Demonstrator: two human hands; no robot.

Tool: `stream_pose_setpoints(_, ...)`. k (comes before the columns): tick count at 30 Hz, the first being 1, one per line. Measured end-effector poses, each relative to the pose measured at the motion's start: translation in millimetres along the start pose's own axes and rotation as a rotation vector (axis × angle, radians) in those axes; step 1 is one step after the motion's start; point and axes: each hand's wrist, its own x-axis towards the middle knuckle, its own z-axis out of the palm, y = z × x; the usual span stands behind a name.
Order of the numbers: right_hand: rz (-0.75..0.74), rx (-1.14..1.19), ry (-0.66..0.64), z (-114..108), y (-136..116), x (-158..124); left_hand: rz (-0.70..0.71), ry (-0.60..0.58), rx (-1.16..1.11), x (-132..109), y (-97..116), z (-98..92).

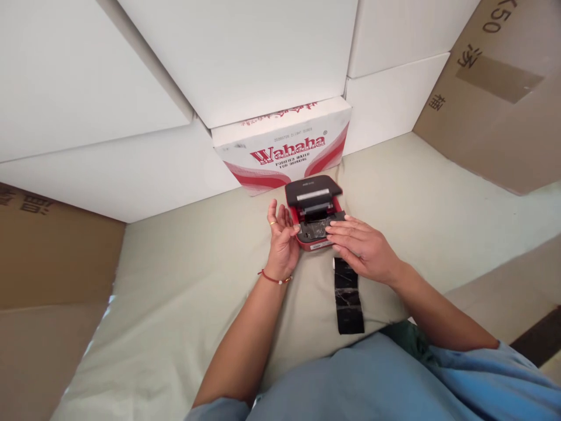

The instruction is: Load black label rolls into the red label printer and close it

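Note:
A small red and black device [312, 186] stands on the pale green cloth with its lid raised. Inside it a dark, shiny film [316, 229] lies across the front part. My left hand [283, 238] is at the device's left side, thumb on its front left edge, the other fingers spread and raised. My right hand [362, 247] rests its fingertips on the right front of the device, over the film's end, palm down, fingers extended. Just below my right hand a creased black strip [349, 298] lies on the cloth, its upper end partly hidden by the hand.
Behind the device stands a white and red Wahaha box [289, 149]. White boxes [263, 52] form a wall at the back. Brown cartons stand at the left [56, 251] and right [495, 105]. The green cloth [184, 263] covers the surface between them.

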Motion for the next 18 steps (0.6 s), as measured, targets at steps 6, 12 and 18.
stream_pose_setpoints(6,0.165,0.024,-0.078,-17.0,6.0,46.4,0.075,-0.031,0.042,-0.4,-9.6,1.8)
stream_pose_setpoints(12,0.329,-0.468,-0.547,1.7,24.4,130.4,0.109,-0.029,0.032,1.0,-15.1,-0.5)
stream_pose_setpoints(18,0.356,-0.544,-0.662,33.4,26.6,151.0,0.093,-0.025,0.011,0.8,-12.9,-0.2)
